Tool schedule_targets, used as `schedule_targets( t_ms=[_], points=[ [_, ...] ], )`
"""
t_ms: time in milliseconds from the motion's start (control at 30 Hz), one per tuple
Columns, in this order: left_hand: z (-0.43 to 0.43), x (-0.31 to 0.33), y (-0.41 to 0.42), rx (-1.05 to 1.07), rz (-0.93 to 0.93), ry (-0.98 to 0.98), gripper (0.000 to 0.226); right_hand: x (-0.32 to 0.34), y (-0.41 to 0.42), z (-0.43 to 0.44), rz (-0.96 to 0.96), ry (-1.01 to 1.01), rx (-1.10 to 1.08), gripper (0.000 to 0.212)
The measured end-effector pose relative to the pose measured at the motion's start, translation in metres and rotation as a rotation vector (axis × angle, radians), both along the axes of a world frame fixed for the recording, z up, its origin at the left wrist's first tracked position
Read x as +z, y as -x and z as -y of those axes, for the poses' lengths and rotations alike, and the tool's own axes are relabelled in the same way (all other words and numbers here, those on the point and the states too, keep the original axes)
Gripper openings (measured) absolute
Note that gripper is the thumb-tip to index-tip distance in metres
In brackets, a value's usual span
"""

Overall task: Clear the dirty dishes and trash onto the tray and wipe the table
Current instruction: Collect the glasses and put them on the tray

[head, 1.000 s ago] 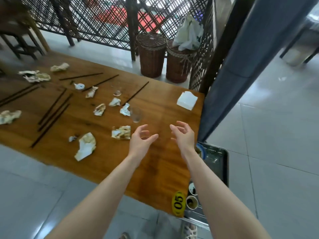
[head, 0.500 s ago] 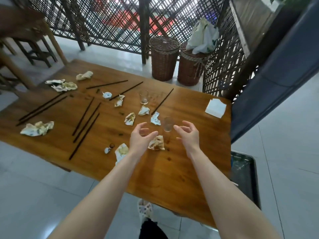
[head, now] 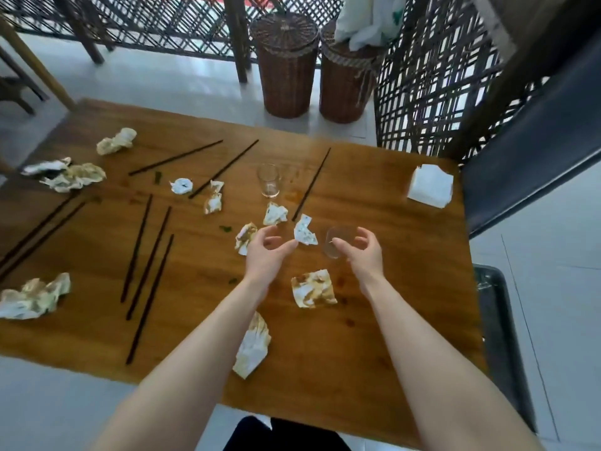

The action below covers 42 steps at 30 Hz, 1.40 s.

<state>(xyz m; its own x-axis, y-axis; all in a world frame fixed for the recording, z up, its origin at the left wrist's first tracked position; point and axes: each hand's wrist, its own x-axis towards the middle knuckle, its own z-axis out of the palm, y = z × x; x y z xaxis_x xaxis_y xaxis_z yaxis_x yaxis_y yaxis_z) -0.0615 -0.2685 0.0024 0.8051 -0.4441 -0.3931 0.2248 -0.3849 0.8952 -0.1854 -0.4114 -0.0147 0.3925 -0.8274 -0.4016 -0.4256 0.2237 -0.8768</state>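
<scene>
**Both grips wide over the table; right grip at the near glass**

My left grip (head: 267,253) hangs above the table (head: 390,336), fingers loosely curved, thumb and forefinger well apart, holding nothing. My right grip (head: 359,252) is equally wide: the thumb lies in front of the near glass (head: 336,244) and the fingers arch past its right side. I cannot tell whether any finger touches it.

Between the two grips lies a spotted napkin scrap (head: 305,234). A stained napkin (head: 313,288) lies just nearer to me, between my wrists. A brown-smeared wad (head: 245,237) sits just left of my left grip. Another crumpled piece (head: 274,213) lies just beyond its fingertips. A larger napkin (head: 253,349) shows partly under my left forearm.

Further beyond, the far glass (head: 269,180) stands upright, with a single chopstick (head: 311,184) lying to its right. Well to the left of my left grip lie three chopsticks (head: 148,263), roughly parallel, and more crumpled napkins lie past them.

Beyond and to the right of my right grip, a stack of clean napkins (head: 431,185) lies near the table's corner. The dark tray (head: 497,336) sits below the table's right edge, near my right forearm. Two wicker baskets (head: 286,63) stand on the floor past the far edge.
</scene>
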Motion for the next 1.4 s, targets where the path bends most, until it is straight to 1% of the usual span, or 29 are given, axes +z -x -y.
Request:
schedule_targets(
  t_ms=[167,300,433,500,600,733,867,967,1067,1233,1400],
  points=[
    [0.010,-0.015,-0.032,-0.027,-0.043,-0.006,0.046,-0.013,-0.017,0.000,-0.021,-0.019,-0.019,0.076],
    [0.015,-0.028,-0.055,-0.054,-0.075,-0.032,0.052,-0.024,-0.025,-0.005,-0.060,-0.001,-0.051,0.073],
    [0.021,-0.036,-0.081,-0.106,-0.100,-0.055,0.054,-0.029,-0.034,-0.011,-0.101,0.044,-0.150,0.066],
    [0.023,-0.038,-0.095,-0.133,-0.110,-0.046,0.052,-0.026,-0.042,-0.011,-0.077,0.048,-0.215,0.068],
    [0.029,-0.038,-0.114,-0.160,-0.116,-0.007,0.051,-0.017,-0.060,-0.010,-0.038,0.059,-0.268,0.065],
    [0.042,-0.041,-0.138,-0.152,-0.084,-0.016,0.061,-0.011,-0.086,-0.009,0.005,0.061,-0.273,0.060],
    [0.061,-0.048,-0.160,-0.144,-0.023,-0.033,0.082,-0.013,-0.103,-0.007,0.026,0.063,-0.296,0.058],
    [0.076,-0.053,-0.173,-0.167,-0.003,-0.040,0.089,-0.017,-0.110,-0.003,0.040,0.036,-0.322,0.058],
    [0.083,-0.057,-0.181,-0.179,0.001,-0.013,0.085,-0.019,-0.111,0.001,0.049,0.028,-0.333,0.059],
    [0.090,-0.059,-0.184,-0.188,0.011,0.027,0.065,-0.022,-0.110,0.006,0.042,0.026,-0.356,0.061],
    [0.087,-0.048,-0.176,-0.183,-0.005,0.077,0.060,-0.014,-0.102,0.007,0.053,0.031,-0.364,0.059]
  ],
)
